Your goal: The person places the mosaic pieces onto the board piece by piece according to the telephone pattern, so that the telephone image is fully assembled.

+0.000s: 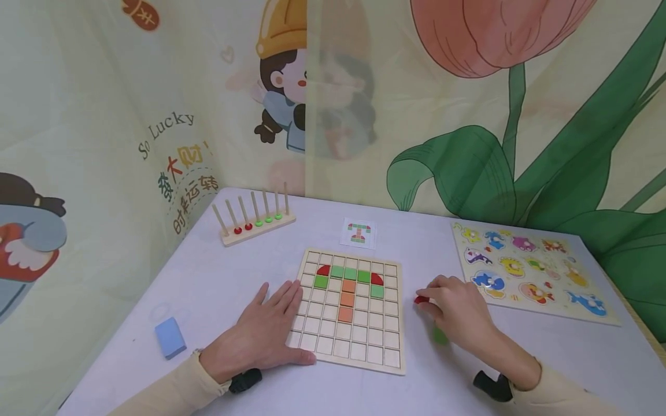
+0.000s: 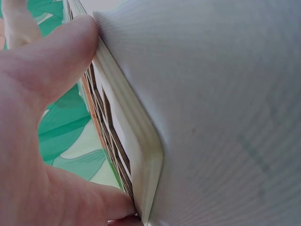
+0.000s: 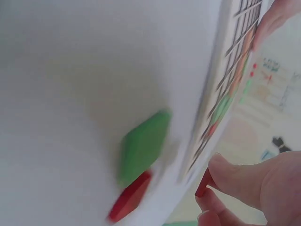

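Observation:
My left hand [image 1: 260, 326] lies with straight, spread fingers along the left edge of a wooden grid board [image 1: 366, 352]. Its thumb touches the board's near edge, also seen in the left wrist view. Red, green and orange tiles [image 1: 347, 299] fill some cells in a T-like pattern. Right of the board, my right hand [image 1: 460, 309] pinches a small red tile [image 3: 203, 182] between thumb and finger. On the table under that hand lie a green square tile [image 3: 145, 143] and another red tile [image 3: 130, 197]; the hand hides most of them in the head view.
Behind the board lies a pattern card [image 1: 358, 233]. A peg stand [image 1: 258, 228] with red and green beads is at the back left. A blue block [image 1: 170, 338] sits at left, and an animal puzzle board [image 1: 536, 271] at right. Printed curtains hang behind the white table.

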The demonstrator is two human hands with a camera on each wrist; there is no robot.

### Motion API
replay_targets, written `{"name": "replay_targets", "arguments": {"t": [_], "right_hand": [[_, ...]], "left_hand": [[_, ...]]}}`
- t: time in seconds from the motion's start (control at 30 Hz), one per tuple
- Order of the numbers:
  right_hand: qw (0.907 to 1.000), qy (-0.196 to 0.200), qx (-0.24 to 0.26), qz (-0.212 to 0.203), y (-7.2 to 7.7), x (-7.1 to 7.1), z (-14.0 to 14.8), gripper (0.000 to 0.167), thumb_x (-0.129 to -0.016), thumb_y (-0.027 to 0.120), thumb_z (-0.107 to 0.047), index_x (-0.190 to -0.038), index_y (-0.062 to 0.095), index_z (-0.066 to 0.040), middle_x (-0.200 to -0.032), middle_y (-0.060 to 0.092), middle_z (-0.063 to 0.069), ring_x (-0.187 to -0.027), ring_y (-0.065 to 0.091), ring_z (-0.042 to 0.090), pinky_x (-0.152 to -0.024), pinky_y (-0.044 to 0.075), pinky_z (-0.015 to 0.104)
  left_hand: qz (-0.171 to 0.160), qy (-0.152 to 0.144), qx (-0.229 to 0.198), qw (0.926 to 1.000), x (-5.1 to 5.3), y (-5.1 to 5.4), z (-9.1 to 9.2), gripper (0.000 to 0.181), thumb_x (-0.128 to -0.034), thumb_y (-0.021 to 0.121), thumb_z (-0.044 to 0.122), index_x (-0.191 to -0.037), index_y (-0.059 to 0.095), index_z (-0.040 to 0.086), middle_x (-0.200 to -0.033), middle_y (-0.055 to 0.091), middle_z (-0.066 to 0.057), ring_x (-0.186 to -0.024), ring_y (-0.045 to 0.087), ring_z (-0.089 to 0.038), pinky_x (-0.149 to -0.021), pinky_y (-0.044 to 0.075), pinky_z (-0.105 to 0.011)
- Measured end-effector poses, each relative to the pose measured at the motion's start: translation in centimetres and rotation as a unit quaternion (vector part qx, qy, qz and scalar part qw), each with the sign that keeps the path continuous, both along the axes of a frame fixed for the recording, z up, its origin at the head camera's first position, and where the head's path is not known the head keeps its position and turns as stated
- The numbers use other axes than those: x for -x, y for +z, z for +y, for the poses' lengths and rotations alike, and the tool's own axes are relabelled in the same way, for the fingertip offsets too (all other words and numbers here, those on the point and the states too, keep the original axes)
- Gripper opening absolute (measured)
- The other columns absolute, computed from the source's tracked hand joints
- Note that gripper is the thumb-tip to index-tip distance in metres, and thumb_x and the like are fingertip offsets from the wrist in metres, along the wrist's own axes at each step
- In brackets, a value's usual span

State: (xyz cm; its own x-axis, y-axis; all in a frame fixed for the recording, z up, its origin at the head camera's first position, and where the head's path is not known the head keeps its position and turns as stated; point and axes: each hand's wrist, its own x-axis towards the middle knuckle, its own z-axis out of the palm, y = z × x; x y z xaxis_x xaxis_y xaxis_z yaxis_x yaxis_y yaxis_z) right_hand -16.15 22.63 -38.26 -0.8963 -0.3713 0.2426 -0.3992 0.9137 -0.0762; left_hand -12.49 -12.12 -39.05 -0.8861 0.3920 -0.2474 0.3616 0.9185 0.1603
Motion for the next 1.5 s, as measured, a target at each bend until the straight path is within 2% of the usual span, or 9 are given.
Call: {"name": "replay_targets", "arguments": {"t": [0.23, 0.43, 0.67, 1.0, 1.23, 1.5], "right_hand": [[0.9981, 0.058, 0.011, 0.015, 0.4, -0.5, -5.1, 0.022, -0.075, 0.092, -0.018, -0.096, 0.084, -0.019, -0.088, 0.073, -0.002, -0.075, 0.057, 0.014, -0.066, 0.039, 0.027], [0.9923, 0.117, 0.026, 0.034, -0.3, -0.1, -9.1, 0.015, -0.078, 0.090, -0.023, -0.091, 0.084, -0.023, -0.086, 0.071, -0.006, -0.075, 0.059, 0.013, -0.063, 0.033, 0.023], [0.9860, 0.163, 0.033, -0.007, -0.8, 0.3, -12.7, 0.011, -0.084, 0.085, -0.026, -0.095, 0.083, -0.025, -0.087, 0.070, -0.009, -0.075, 0.057, 0.011, -0.067, 0.031, 0.024], [0.9818, 0.182, 0.029, -0.045, -1.2, 0.7, -13.6, 0.013, -0.083, 0.085, -0.019, -0.096, 0.085, -0.021, -0.084, 0.075, -0.008, -0.074, 0.057, 0.010, -0.065, 0.033, 0.021], [0.9778, 0.199, 0.050, -0.042, -1.2, 1.1, -13.5, 0.016, -0.078, 0.089, -0.018, -0.094, 0.085, -0.017, -0.081, 0.076, -0.007, -0.070, 0.064, 0.009, -0.061, 0.036, 0.016], [0.9772, 0.204, 0.039, -0.046, -1.2, 1.1, -13.3, 0.020, -0.079, 0.089, -0.020, -0.099, 0.085, -0.019, -0.083, 0.075, -0.008, -0.072, 0.064, 0.008, -0.060, 0.036, 0.015]], "left_hand": [[0.000, -0.002, -0.011, 0.9999, 0.0, 0.0, -0.1, 0.122, -0.0772, 0.066, 0.081, -0.160, 0.029, 0.000, -0.171, 0.024, -0.014, -0.160, 0.022, -0.031, -0.126, 0.016, -0.062], [0.000, -0.002, -0.002, 1.0000, 0.0, 0.0, -0.1, 0.122, -0.0769, 0.065, 0.082, -0.160, 0.030, 0.001, -0.171, 0.024, -0.013, -0.160, 0.022, -0.030, -0.126, 0.016, -0.062], [0.000, -0.008, 0.010, 0.9999, 0.0, 0.1, -0.1, 0.121, -0.0782, 0.061, 0.085, -0.161, 0.029, 0.003, -0.172, 0.023, -0.012, -0.160, 0.022, -0.028, -0.127, 0.017, -0.061], [0.015, -0.015, 0.019, 0.9996, -0.1, 0.1, -0.1, 0.120, -0.0786, 0.059, 0.085, -0.160, 0.031, 0.001, -0.171, 0.025, -0.013, -0.160, 0.024, -0.029, -0.126, 0.019, -0.061], [0.019, -0.015, 0.022, 0.9995, -0.1, 0.2, -0.1, 0.120, -0.0788, 0.059, 0.085, -0.160, 0.031, 0.001, -0.171, 0.026, -0.013, -0.159, 0.025, -0.028, -0.126, 0.019, -0.061], [0.014, -0.012, 0.019, 0.9997, -0.1, 0.3, -0.1, 0.120, -0.0785, 0.060, 0.085, -0.160, 0.031, 0.001, -0.171, 0.025, -0.013, -0.160, 0.024, -0.028, -0.126, 0.018, -0.061]]}}
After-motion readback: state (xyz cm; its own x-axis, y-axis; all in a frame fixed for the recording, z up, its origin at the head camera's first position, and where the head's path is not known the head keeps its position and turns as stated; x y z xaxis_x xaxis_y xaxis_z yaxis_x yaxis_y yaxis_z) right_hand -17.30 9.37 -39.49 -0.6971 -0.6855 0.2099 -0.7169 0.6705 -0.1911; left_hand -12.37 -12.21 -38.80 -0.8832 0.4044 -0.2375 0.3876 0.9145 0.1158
